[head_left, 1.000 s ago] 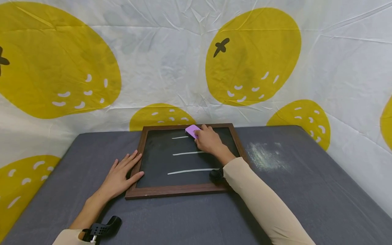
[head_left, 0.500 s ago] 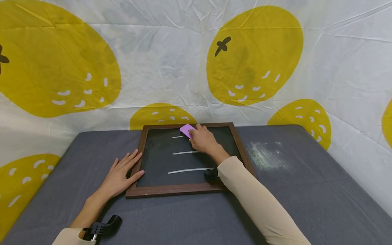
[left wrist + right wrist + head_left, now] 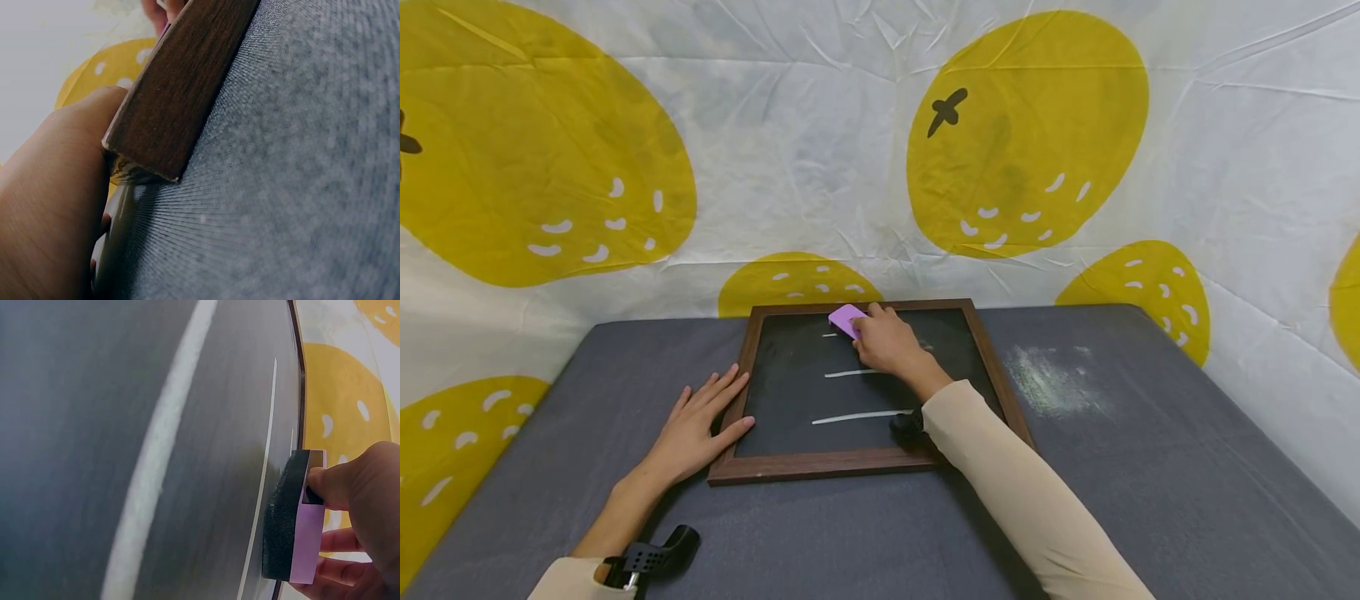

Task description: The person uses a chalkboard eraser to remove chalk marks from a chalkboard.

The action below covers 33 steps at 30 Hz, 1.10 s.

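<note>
A chalkboard (image 3: 782, 392) in a dark brown wooden frame lies on the table, with white chalk lines drawn across it. My right hand (image 3: 891, 342) grips a purple eraser (image 3: 847, 320) at the far part of the board, over the top line, of which a short left end shows. In the right wrist view the thumb and fingers pinch the purple back of the eraser (image 3: 306, 544), and its dark felt side faces the board. My left hand (image 3: 692, 429) rests with spread, straight fingers on the frame's left edge. The left wrist view shows the near frame corner (image 3: 169, 106) beside that hand.
A grey cloth covers the table (image 3: 850, 533). Pale chalk dust (image 3: 1052, 382) marks the cloth right of the board. Behind the table hangs a white curtain (image 3: 805, 167) with large yellow fruit shapes. A black wrist device (image 3: 658, 550) sits on the left wrist.
My right hand has slid the eraser leftward along the top line, and the visible piece of that line has become shorter. The left hand has stayed on the frame.
</note>
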Available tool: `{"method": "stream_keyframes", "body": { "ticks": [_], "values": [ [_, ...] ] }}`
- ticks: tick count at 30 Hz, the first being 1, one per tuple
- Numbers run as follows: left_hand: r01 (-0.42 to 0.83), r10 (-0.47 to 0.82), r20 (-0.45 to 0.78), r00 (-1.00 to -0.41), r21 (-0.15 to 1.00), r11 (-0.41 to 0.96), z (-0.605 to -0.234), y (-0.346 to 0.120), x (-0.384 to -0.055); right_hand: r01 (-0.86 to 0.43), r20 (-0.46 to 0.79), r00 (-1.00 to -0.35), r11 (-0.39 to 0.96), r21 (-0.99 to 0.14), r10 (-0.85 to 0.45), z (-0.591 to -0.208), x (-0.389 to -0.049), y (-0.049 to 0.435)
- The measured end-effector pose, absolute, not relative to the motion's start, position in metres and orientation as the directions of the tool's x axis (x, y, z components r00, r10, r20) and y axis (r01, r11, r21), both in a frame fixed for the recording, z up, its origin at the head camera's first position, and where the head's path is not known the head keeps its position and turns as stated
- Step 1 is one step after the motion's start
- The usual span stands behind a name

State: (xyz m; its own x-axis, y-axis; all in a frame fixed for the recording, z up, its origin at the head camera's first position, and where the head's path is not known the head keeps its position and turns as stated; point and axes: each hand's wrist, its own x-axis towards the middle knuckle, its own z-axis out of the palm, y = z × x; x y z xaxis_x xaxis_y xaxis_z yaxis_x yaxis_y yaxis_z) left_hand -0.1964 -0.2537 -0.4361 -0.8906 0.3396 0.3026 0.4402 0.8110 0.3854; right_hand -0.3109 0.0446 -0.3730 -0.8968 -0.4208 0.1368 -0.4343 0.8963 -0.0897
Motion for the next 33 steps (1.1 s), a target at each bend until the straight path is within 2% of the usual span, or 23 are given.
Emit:
{"method": "stream_keyframes", "body": {
  "ticks": [16, 28, 33],
  "values": [
    [0.436, 0.338, 0.3, -0.892, 0.377, 0.817, -0.439, -0.255, -0.199, -0.467, 0.112, -0.882, 0.881, -0.075, -0.458, -0.373, -0.311, 0.03],
    [0.432, 0.333, 0.301, -0.893, 0.368, 0.823, -0.439, -0.255, -0.198, -0.533, 0.098, -0.844, 0.844, -0.053, -0.527, -0.373, -0.313, 0.028],
    [0.428, 0.332, 0.295, -0.896, 0.375, 0.822, -0.441, -0.255, -0.198, -0.543, 0.081, -0.839, 0.833, -0.102, -0.537, -0.375, -0.314, 0.031]
  ]
}}
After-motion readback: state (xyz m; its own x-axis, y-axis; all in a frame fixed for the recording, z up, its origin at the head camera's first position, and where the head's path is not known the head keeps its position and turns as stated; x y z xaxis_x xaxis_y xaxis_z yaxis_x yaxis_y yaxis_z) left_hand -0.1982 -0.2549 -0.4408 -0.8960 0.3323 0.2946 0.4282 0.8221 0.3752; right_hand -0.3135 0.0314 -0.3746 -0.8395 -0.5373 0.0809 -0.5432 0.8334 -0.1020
